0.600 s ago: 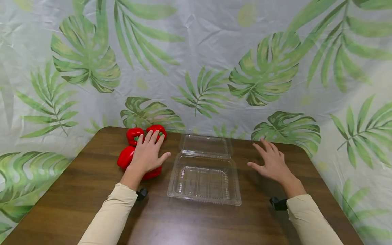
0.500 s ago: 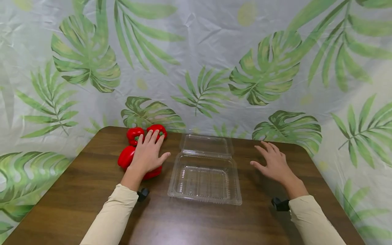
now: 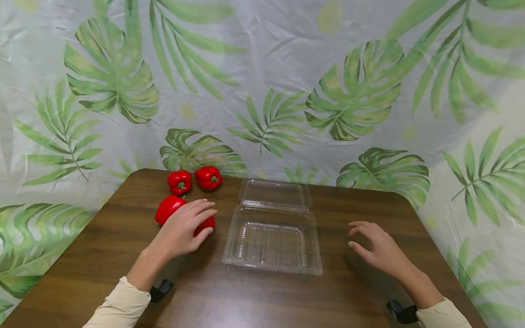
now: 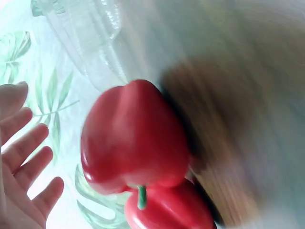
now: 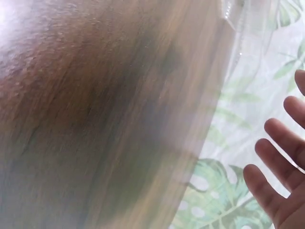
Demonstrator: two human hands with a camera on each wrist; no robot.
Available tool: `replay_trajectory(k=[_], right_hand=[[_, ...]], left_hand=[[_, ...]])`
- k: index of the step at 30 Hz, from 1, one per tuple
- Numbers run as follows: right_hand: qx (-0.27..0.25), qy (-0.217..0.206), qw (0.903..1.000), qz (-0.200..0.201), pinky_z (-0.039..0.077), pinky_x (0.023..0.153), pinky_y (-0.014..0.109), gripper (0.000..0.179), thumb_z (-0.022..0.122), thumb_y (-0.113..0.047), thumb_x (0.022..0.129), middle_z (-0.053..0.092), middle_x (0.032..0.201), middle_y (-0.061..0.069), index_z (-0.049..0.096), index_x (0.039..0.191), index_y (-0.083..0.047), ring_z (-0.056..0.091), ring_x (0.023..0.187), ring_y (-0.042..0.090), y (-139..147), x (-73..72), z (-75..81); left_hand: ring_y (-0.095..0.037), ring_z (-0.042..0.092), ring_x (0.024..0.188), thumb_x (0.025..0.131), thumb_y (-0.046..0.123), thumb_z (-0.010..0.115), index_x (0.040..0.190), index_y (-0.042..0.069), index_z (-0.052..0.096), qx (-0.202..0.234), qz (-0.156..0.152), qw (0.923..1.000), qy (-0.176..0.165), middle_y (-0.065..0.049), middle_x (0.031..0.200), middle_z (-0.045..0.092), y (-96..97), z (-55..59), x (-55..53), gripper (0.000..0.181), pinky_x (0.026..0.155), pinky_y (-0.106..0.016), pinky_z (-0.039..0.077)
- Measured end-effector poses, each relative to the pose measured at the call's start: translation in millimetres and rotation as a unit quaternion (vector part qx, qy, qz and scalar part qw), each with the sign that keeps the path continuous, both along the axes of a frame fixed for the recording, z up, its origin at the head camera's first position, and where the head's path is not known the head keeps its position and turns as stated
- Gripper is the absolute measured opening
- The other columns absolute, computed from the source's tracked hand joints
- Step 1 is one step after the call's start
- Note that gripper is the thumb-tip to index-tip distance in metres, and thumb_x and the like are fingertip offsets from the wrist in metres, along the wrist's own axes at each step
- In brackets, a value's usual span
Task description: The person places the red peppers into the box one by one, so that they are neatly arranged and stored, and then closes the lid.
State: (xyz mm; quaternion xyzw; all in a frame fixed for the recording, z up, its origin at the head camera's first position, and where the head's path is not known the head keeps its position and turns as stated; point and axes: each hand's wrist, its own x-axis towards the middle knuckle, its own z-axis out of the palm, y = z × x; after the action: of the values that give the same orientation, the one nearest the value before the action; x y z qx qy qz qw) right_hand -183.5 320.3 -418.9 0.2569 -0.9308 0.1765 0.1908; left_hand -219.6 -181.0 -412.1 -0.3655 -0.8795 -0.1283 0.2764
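Note:
My left hand (image 3: pixel 180 230) hovers over the two nearer red bell peppers, its fingers relaxed and holding nothing. One of these, a bell pepper (image 3: pixel 167 208), shows on the far side of the hand; the other bell pepper (image 3: pixel 207 223) is partly hidden behind the fingers. In the left wrist view, a gap separates the fingers from the large bell pepper (image 4: pixel 136 138) with its green stem. To the right of a clear plastic clamshell container (image 3: pixel 270 268), my right hand (image 3: pixel 379 248) is held above the table, fingers loosely bent around nothing.
Two more bell peppers, one at left (image 3: pixel 179 182) and one at right (image 3: pixel 208 178), sit near the table's back edge. The container's lid (image 3: pixel 275 193) is folded back toward the leaf-patterned cloth (image 3: pixel 283 68). Everything rests on a brown wooden table (image 3: pixel 246 303).
My left hand has drawn back toward me and slightly left, uncovering the rear peppers. The right hand has also come nearer to me and a little right. Peppers and container stay put.

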Motion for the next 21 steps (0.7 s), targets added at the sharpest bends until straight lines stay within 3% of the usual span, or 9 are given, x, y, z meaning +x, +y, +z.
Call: replay_trajectory(k=[5,13,21], right_hand=[[-0.001,0.014,0.9999,0.003,0.052,0.083,0.053,0.024,0.08,-0.007,0.079,0.069,0.117,0.013,0.066,0.098,-0.014,0.065,0.106,0.033,-1,2.0,1.5],[-0.009,0.024,0.9997,0.007,0.051,0.084,0.05,0.028,0.08,-0.007,0.079,0.068,0.118,0.009,0.067,0.104,-0.013,0.065,0.108,0.031,-5,0.3,-1.0],[-0.018,-0.063,0.9972,0.038,0.052,0.09,0.056,0.039,0.074,-0.016,0.088,0.06,0.133,0.013,0.064,0.124,-0.012,0.06,0.121,0.035,-19,-2.9,-3.5]], left_hand=[[-0.036,0.06,0.123,0.076,0.021,0.08,0.118,0.007,0.069,0.011,0.002,0.9999,0.008,-0.014,0.128,0.067,-8.6,-3.0,6.7,0.046,0.101,-0.054,0.05],[-0.033,0.061,0.12,0.074,0.02,0.078,0.117,0.007,0.07,0.038,-0.026,0.9987,0.023,-0.011,0.125,0.068,-6.8,-7.8,8.1,0.045,0.098,-0.053,0.053],[-0.032,0.061,0.12,0.076,0.024,0.075,0.116,0.008,0.071,0.019,-0.018,0.9995,0.017,-0.009,0.122,0.069,-8.0,-11.7,13.8,0.044,0.101,-0.051,0.05]])
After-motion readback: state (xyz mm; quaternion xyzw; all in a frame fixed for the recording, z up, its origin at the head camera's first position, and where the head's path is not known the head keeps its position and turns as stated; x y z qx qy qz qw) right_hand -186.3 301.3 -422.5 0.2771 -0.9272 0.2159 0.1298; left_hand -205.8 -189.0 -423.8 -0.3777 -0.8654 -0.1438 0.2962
